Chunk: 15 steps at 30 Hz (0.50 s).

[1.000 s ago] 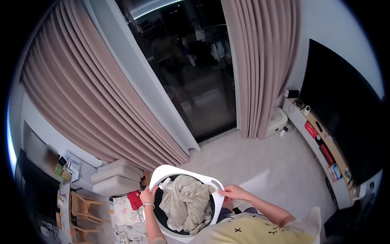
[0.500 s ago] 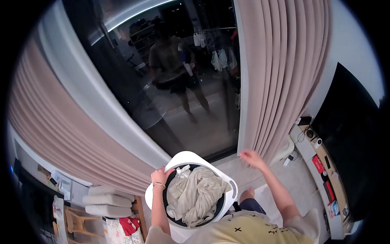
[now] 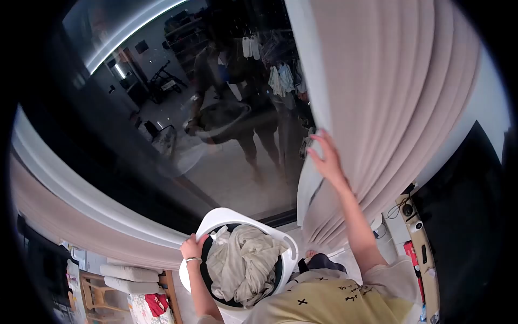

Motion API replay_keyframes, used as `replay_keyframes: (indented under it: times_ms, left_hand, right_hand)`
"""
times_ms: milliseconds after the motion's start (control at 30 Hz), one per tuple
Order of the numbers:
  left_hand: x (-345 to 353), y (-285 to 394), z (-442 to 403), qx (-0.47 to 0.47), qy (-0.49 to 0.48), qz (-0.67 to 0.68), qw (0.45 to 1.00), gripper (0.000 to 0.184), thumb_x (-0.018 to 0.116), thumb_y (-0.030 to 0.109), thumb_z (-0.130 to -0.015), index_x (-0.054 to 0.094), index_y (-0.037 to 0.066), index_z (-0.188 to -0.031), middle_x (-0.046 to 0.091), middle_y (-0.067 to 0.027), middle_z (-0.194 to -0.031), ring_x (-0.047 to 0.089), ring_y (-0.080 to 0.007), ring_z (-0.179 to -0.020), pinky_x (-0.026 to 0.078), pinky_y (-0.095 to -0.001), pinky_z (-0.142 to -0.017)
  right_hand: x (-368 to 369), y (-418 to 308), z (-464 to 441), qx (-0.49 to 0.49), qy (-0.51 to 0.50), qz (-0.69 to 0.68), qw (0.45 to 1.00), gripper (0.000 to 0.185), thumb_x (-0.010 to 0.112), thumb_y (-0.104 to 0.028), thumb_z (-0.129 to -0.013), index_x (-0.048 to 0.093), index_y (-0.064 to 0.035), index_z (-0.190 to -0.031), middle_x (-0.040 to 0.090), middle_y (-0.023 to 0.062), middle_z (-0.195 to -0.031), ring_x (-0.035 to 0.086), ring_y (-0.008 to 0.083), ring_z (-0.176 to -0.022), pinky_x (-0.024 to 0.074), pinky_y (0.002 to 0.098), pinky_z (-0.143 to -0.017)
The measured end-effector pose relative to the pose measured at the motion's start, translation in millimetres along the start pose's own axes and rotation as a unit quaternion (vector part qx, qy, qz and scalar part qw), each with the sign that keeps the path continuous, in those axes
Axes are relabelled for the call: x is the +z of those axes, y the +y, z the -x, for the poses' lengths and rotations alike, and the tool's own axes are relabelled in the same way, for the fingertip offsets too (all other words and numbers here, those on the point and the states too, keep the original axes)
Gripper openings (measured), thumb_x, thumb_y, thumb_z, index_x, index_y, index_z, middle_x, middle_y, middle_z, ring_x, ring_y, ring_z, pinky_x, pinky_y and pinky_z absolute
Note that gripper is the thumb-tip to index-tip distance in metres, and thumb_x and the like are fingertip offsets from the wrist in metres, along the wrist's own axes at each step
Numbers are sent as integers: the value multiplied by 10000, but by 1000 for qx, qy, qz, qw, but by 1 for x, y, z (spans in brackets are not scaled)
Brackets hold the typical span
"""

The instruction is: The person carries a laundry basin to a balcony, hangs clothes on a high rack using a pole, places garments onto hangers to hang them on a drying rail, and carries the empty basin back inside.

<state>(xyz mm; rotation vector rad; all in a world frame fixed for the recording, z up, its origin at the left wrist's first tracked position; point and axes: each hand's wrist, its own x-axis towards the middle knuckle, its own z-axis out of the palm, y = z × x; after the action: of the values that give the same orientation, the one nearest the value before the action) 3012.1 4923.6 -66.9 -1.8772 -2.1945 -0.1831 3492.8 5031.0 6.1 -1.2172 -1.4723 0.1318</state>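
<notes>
My left hand (image 3: pixel 193 247) is closed on the rim of a white laundry basket (image 3: pixel 292 249), held against my front. Inside the basket's dark interior lies a crumpled heap of beige-grey cloth (image 3: pixel 243 264). Out in front, my right hand (image 3: pixel 327 157) is raised with its fingers spread, at the edge of the right-hand pink curtain (image 3: pixel 388 108) and its white lining. Whether the fingertips touch the curtain I cannot tell. Beyond that edge is a dark glass door (image 3: pixel 237 178) reflecting a person and the room.
Another pink curtain (image 3: pixel 86 227) hangs on the left. Stacked cushions (image 3: pixel 132 278), a wooden chair (image 3: pixel 97 294) and a red cloth (image 3: pixel 156 305) are at lower left. A black television (image 3: pixel 469 216) stands right, beside a low cabinet (image 3: pixel 429 270) with cables and small items.
My right hand has moved up and forward from beside my body to the right curtain's edge, its fingers now spread. The view has shifted closer to the glass; my left hand still grips the basket.
</notes>
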Motion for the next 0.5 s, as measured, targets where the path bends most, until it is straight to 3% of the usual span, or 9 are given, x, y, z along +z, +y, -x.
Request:
replay_keyframes:
  times_ms: [33,167,267,333,433,500]
  left_hand:
    - [5,3,-5,-5,-3,-10,1000,556,521,608,-681,527,53,-659,572,-169,-593,571,-363,-593,450,-438,-523]
    - [22,14,-12,-35,-15,-37,999,564,520,611,-685,555,47,-690,584,-182,-627,578,-367,-616,458,-443,-537]
    - [40,7,1,-54,-11,-28,998,574,513,616,-687,580,46,-711,583,-188,-624,579,-368,-616,459,-440,-533]
    - [65,-1,5,-48,5,-23,999,581,509,618,-687,587,44,-714,582,-188,-621,579,-369,-615,458,-440,-531]
    - [86,1,10,-66,2,-25,998,577,512,612,-690,573,37,-692,584,-189,-631,575,-370,-610,453,-443,-522]
    - [84,0,17,-74,6,-35,997,574,515,609,-690,564,37,-677,583,-188,-629,573,-372,-602,451,-444,-517]
  right_hand:
    - [-29,11,3,30,-20,12,999,380,563,-175,-796,470,-63,-1147,442,146,-1216,398,275,-1148,302,356,-955]
    - [-158,44,21,106,70,136,982,453,516,-184,-832,383,-86,-1253,398,145,-1266,344,274,-1195,251,370,-991]
    - [-225,69,51,141,159,337,917,430,507,-193,-838,395,-105,-1244,389,157,-1265,313,298,-1209,250,389,-987]
    - [-234,83,61,157,249,392,872,380,498,-214,-847,437,-111,-1208,400,163,-1247,301,303,-1210,249,387,-980]
    - [-209,84,59,16,361,434,825,282,519,-154,-830,506,-73,-1100,461,163,-1169,378,291,-1148,300,375,-941]
    - [-170,82,59,-11,303,304,903,186,522,-81,-812,538,-39,-992,512,147,-1081,445,270,-1068,340,347,-898]
